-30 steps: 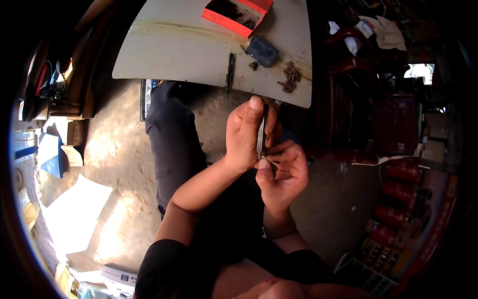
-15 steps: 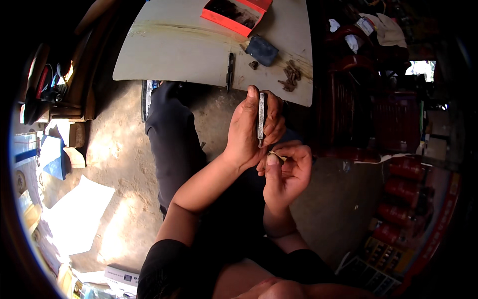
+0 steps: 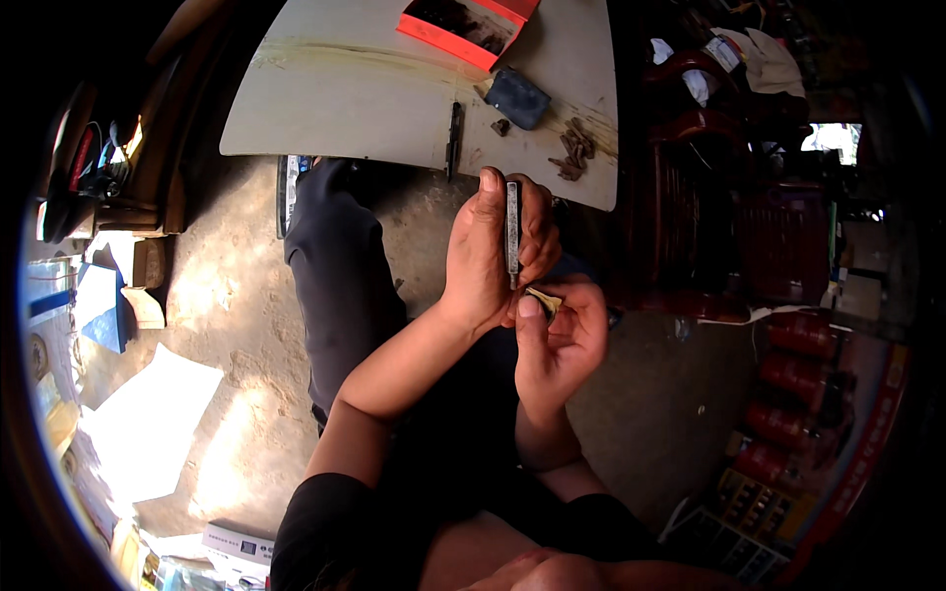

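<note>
My left hand [image 3: 476, 251] is closed upright around a slim grey metal bar [image 3: 512, 225], with the thumb pressed along one side and the fingers curled behind the other. The bar narrows to a thin tip at its lower end. Just below that tip, my right hand [image 3: 560, 347] pinches a small folded yellowish piece [image 3: 545, 300] between thumb and fingers. Its dark inner part is mostly covered, so I cannot make out its kind. The two hands meet near the bar's tip; whether the piece touches the tip is hidden.
Ahead stands a pale table [image 3: 335, 103] bearing a black pen [image 3: 454, 141], a dark block [image 3: 518, 98], several brown scraps [image 3: 574, 150] and an open red box [image 3: 448, 41] of dark bits. Dark red wooden chairs [image 3: 783, 236] are at right; a white sheet [image 3: 158, 424] lies on the floor at left.
Both hands have shifted slightly left. The yellowish piece in my right hand has turned and now shows more of its pale surface. My left hand keeps its hold on the bar.
</note>
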A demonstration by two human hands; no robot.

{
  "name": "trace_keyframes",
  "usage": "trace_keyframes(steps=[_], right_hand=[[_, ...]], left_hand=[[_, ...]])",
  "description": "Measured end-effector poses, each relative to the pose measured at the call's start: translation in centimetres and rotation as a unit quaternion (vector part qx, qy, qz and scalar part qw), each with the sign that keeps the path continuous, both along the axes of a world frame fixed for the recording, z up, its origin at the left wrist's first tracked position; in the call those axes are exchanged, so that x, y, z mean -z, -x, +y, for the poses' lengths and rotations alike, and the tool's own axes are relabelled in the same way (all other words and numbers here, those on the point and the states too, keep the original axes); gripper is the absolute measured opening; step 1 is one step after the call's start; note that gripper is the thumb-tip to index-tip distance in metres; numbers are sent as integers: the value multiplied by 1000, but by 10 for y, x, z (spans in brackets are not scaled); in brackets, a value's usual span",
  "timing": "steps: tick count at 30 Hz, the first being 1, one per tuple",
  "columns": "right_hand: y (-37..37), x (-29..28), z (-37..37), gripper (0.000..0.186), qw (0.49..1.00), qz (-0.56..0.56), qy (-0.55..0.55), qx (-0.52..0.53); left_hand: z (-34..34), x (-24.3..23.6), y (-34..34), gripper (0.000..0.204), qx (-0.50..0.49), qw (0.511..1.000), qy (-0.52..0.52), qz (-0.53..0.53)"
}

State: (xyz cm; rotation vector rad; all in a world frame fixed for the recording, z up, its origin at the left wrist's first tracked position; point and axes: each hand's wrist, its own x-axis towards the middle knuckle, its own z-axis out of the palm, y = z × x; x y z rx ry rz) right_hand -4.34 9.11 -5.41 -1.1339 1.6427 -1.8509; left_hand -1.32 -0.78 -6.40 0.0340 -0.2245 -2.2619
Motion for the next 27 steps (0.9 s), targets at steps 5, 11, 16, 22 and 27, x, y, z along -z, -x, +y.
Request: trace_keyframes(steps=[5, 11, 16, 22, 27], right_hand=[[-2, -3, -3, 20, 999, -22, -15, 24], [2, 5, 0, 21, 999, -29, -7, 13], [1, 4, 0, 20, 1000, -22, -7, 17], [2, 6, -2, 22, 996, 84, -11, 26], [5, 4, 1, 22, 997, 79, -13, 15]], left_hand=[[1, -3, 0, 52, -14, 1000, 8, -18], [1, 0, 0, 52, -21, 999, 35, -27], [1, -2, 0, 51, -26, 998, 47, -21], [2, -5, -1, 53, -41, 995, 62, -70], [6, -2, 0, 52, -19, 997, 72, -35]])
